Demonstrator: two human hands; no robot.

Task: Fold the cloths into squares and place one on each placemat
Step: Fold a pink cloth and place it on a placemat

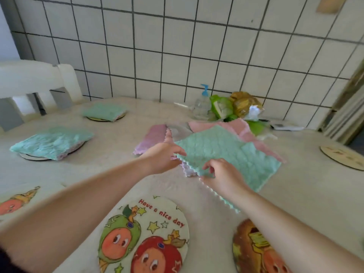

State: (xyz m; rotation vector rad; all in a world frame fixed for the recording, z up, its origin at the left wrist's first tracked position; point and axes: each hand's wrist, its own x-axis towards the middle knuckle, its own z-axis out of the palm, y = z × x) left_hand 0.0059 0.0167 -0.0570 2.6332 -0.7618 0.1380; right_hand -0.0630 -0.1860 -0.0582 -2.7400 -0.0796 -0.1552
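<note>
- Centre of the frame: the left hand and the right hand both pinch the scalloped near edge of a mint-green quilted microfibre cloth, lifting that edge off the cream table covering; the far part of the cloth lies over other cloths.
- Step in hand, as judged: starting the fold of this cloth. Next move likely calls for carrying the pinched edge across to meet the opposite one, corners matched, then pressing flat.
- Just beyond it: a pink cloth lies partly under the green one; a lilac folded cloth sits to its left, touching the left hand's side.
- Left of the frame: two folded mint-green cloths, one nearer and one farther, each rest on a round placemat.
- Bottom of the frame: a round placemat printed with cartoon fruit faces is bare; another, partly under the right forearm, and a plain round wooden-looking mat at right edge also lack cloths.
- Textures: cloths plush, bubbled, zigzag-trimmed; mats flat, stiff-looking.
</note>
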